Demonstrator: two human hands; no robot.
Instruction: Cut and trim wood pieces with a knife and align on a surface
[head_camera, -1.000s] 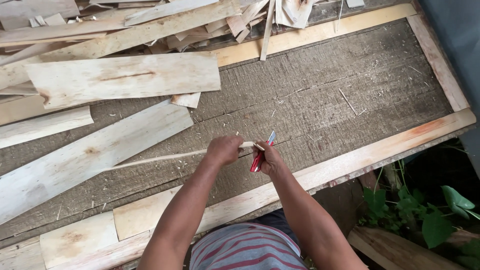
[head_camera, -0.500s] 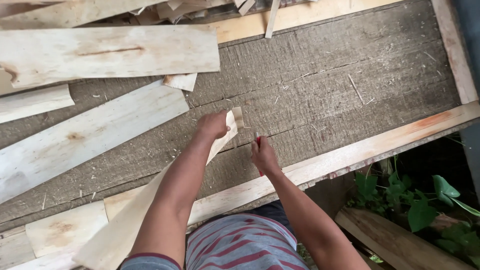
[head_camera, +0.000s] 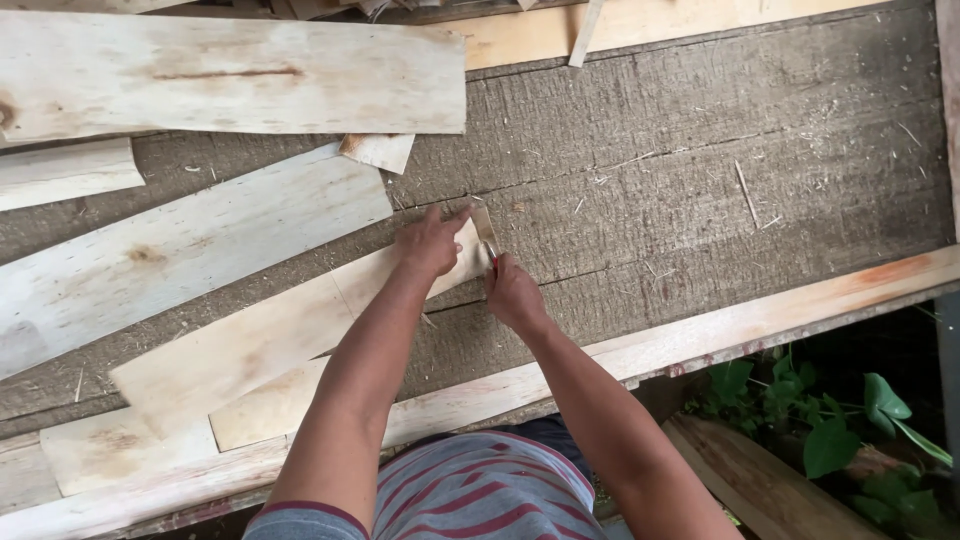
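- Table (head_camera: 760, 130): a weathered grey wooden top, grain running across the view, framed by pale rails along its near and far edges. Small splinters and shavings lie over the bare right part.
- Wide plank (head_camera: 230, 75): the biggest pale board, flat at top left, with a dark streak along its middle.
- Long plank (head_camera: 180, 250): pale, lies slanted below the wide plank, its right end near the middle of the table.
- Thin board (head_camera: 270, 345): a pale strip lying flat on the table, slanted from lower left up to the centre. Its upper right end sits under the left hand; a second strip lies partly beneath it at the lower left.
- Green plants (head_camera: 830, 420): leaves below the table edge at lower right, beside a loose plank on the ground.
- Left hand (head_camera: 432, 240): palm down, fingers spread, pressing on the thin board's end.
- Right hand (head_camera: 512, 292): closed around a small tool at the board's end edge, touching it.
- Small tool (head_camera: 490, 250): only a sliver with a reddish part shows above the fist; its kind is unclear.
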